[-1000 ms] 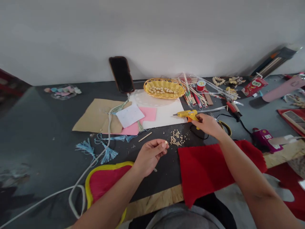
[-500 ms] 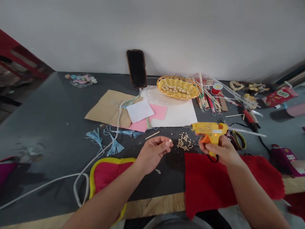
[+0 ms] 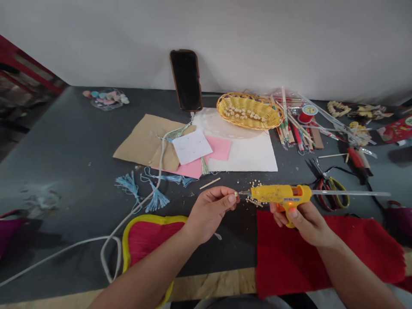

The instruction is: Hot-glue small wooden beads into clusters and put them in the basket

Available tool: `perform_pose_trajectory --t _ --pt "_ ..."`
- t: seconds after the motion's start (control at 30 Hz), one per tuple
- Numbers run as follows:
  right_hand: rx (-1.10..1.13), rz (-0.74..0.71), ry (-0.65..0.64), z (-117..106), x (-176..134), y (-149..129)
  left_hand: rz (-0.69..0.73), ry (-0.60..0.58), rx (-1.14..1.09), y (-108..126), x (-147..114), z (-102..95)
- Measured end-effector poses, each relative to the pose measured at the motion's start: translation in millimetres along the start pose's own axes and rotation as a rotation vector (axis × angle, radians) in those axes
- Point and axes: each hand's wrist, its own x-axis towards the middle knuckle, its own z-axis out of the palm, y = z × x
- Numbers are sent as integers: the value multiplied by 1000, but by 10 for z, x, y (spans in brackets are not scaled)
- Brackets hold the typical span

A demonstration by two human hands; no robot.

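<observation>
Swung across since half a second ago, the yellow glue gun (image 3: 280,194) now has its nozzle right up at the left hand's fingertips, where earlier it pointed from well apart. From where I stand, the left hand (image 3: 210,212) is pinched closed, thumb against forefinger, around a small pale bead (image 3: 236,194) that peeps out at the tips. Whether the nozzle actually touches it I can't tell (the bead is tiny). The right hand (image 3: 304,221) is wrapped firmly round the gun's handle, thumb on the near side, and a clear glue stick (image 3: 350,193) juts from the gun's back end. Behind the nozzle, loose pale beads (image 3: 256,202) lie scattered on the dark table (image 3: 234,253), partly hidden by the gun. Red cloth (image 3: 289,257) spreads beneath the right hand and forearm; scissors (image 3: 325,176) lie beyond that hand. Farther back, a yellow basket (image 3: 246,125) holds more small pale pieces, near a phone (image 3: 186,80) leaning against the wall (image 3: 244,43).
</observation>
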Motion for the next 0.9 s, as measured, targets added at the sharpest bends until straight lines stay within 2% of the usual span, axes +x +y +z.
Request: perform_pose_trajectory --t 0.9 --pt "-41 27 -28 4 7 4 -14 42 -5 18 -18 50"
